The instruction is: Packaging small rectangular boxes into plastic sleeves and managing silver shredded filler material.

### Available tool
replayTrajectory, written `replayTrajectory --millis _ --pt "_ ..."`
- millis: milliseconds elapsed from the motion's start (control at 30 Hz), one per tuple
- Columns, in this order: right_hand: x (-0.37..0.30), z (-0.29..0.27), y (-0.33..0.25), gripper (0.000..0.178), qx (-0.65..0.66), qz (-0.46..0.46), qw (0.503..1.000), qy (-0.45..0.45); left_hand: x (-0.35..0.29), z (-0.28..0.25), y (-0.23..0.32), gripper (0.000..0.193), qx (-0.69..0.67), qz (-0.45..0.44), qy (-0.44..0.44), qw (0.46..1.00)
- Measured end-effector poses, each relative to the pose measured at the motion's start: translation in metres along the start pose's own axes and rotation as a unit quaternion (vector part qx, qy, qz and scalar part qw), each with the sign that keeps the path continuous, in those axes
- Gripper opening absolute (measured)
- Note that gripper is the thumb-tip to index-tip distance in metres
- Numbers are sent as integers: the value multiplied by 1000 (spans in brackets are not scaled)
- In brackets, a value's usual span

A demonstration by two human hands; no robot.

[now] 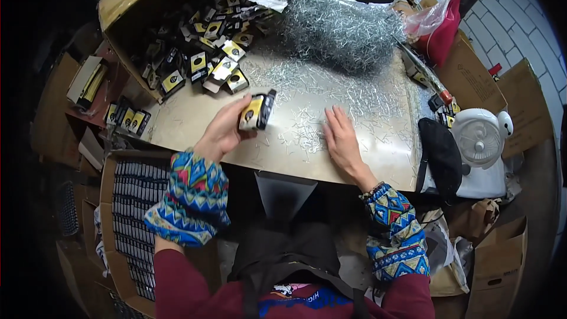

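My left hand (223, 128) grips a small black and yellow cardboard box (255, 112) above the front left of the worktable (378, 168). The box's top end looks dark, and whether its flap is up I cannot tell. My right hand (344, 141) lies on the tabletop with its fingers stretched out, beside a scatter of small thin metal pins (304, 133). Behind both hands rises a large heap of the same silvery pins (342, 26). Patterned sleeve covers wrap both my forearms.
Many small black and yellow boxes (198, 66) spill from a big carton (127, 0) at the far left. A carton (108, 212) packed with rows of boxes stands below left. A small white fan (479, 137) and a black cloth item (440, 156) sit at the right.
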State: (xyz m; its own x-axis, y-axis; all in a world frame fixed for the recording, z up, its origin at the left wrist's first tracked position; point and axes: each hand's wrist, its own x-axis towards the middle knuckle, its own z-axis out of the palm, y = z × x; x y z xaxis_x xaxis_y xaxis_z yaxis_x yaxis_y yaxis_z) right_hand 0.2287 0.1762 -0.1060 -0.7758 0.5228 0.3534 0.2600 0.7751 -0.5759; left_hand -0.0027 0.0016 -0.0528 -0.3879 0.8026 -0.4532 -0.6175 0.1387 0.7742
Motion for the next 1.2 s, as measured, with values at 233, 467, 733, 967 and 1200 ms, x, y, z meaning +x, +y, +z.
replayTrajectory --millis 233,467,733,967,1200 --pt "-1 10 -9 47 -27 1 1000 -12 -108 -15 -66 31 -106 6 32 994" --pt "-5 37 -41 51 -195 -59 978 -53 -135 -67 -201 14 48 -44 161 985" --pt "-62 54 -91 53 -136 -100 979 -114 -121 -30 -258 24 21 -85 16 996" --pt "-88 7 -121 47 10 -75 965 -250 -128 -16 -268 26 -125 -64 65 988" --pt "-94 -5 -106 32 136 -12 966 -218 -134 -7 -269 43 -13 -27 51 998"
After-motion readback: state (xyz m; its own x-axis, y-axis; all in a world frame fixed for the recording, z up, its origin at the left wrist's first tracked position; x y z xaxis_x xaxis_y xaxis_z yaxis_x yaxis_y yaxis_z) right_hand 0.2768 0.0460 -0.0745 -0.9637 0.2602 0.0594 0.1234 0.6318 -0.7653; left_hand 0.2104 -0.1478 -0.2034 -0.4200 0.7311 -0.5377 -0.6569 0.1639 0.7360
